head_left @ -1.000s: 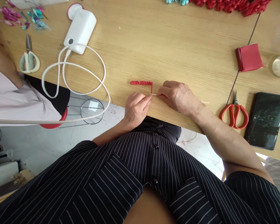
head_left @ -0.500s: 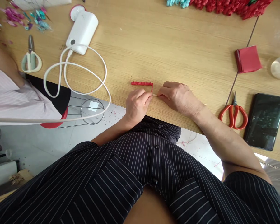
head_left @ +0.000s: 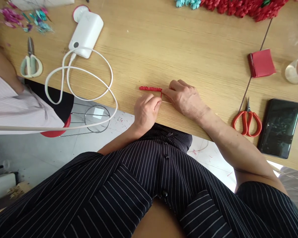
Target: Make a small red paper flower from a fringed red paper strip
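A crinkled red strip (head_left: 150,88) lies along the table near its front edge, its right end bent down toward me in a narrow tail. Between thumb and index finger, my left hand (head_left: 146,111) is closed on a thin pale stick (head_left: 166,101), right where that red tail meets it. My right hand (head_left: 185,99) has its thumb and index fingertips together at the bend of the strip, above the stick. The exact grip of those fingertips is partly hidden.
Red-handled scissors (head_left: 247,123), a black phone (head_left: 280,128), a red square stack (head_left: 262,62) and a clear cup (head_left: 297,71) are at right. A white power bank (head_left: 86,34) with a looping cable (head_left: 111,79), pale-handled scissors (head_left: 31,64) and another person's arm (head_left: 3,69) are at left.
My right hand has let go of the stick's right part and moved up and left to the bend of the red strip. My left hand keeps its pinch in place.
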A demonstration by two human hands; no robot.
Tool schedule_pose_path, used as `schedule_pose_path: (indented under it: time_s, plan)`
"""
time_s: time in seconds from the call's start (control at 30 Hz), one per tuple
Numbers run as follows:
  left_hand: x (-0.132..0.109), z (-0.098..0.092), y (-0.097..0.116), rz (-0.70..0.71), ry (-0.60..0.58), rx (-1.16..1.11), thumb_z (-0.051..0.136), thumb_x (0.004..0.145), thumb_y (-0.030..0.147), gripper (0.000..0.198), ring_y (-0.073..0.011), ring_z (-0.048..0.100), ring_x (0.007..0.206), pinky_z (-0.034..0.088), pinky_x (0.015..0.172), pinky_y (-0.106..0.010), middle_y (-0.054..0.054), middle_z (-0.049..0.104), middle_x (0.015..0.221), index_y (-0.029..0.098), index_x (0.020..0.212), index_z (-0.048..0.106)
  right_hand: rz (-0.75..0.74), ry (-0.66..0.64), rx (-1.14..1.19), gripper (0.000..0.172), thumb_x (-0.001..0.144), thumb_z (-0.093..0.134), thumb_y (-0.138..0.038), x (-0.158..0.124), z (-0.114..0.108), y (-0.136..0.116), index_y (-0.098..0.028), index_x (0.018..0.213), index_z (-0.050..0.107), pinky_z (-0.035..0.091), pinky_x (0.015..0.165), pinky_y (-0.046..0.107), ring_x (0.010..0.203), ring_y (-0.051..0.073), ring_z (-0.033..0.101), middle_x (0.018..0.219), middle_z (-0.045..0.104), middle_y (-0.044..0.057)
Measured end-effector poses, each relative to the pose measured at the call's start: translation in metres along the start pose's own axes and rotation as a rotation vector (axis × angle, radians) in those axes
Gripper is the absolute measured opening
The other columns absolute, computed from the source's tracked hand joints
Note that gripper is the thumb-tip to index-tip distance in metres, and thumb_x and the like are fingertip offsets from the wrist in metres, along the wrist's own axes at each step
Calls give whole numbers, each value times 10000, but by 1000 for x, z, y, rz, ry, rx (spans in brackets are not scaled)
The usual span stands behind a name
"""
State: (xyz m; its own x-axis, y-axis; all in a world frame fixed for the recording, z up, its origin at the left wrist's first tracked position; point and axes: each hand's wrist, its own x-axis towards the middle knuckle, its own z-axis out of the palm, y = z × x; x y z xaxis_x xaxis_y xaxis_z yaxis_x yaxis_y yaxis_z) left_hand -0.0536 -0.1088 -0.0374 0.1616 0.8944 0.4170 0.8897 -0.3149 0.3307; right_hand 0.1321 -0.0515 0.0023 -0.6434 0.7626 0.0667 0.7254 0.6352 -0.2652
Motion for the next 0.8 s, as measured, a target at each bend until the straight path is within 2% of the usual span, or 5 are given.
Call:
schedule_pose_path:
  time_s: [0.17, 0.4, 0.57, 0.7, 0.8]
  plan:
    - [-1, 0, 2, 9, 13, 26, 568, 1055, 257, 239, -195, 610, 800, 485, 747, -340, -31, 652, 787, 206, 900, 743, -7, -7, -25, 310, 1104, 418, -252, 0, -2, -2, -190, 1112, 722, 421, 756, 345, 971, 216, 559, 1134, 699, 138]
    - [7, -7, -4, 113, -90, 23, 432, 1113, 330, 383, -215, 625, 841, 455, 734, -356, -58, 658, 817, 206, 957, 758, -7, -16, 65, 328, 1106, 441, -334, -6, -5, 2, -191, 1144, 734, 443, 789, 336, 983, 226, 590, 1077, 702, 108]
    - [9, -7, -9, 180, -84, 48, 379, 1122, 325, 408, -228, 639, 855, 482, 753, -366, -73, 676, 846, 195, 1074, 763, -19, -12, 104, 298, 1088, 442, -262, -7, -2, 1, -191, 1055, 729, 437, 795, 336, 949, 213, 603, 1039, 715, 101]
    - [5, -6, -11, 131, -40, -15, 430, 1108, 292, 357, -221, 668, 940, 534, 858, -355, -79, 714, 959, 176, 1262, 730, 4, -14, 90, 312, 1094, 425, -246, -4, 1, -1, -174, 1049, 726, 438, 796, 336, 960, 212, 613, 1038, 714, 106]
    - [1, -6, -11, 95, -16, -50, 465, 1103, 287, 335, -211, 670, 962, 536, 888, -355, -81, 726, 993, 170, 1219, 756, 7, -17, 73, 299, 1091, 440, -233, -4, 1, -2, -172, 1038, 728, 432, 777, 325, 960, 206, 617, 1040, 718, 99]
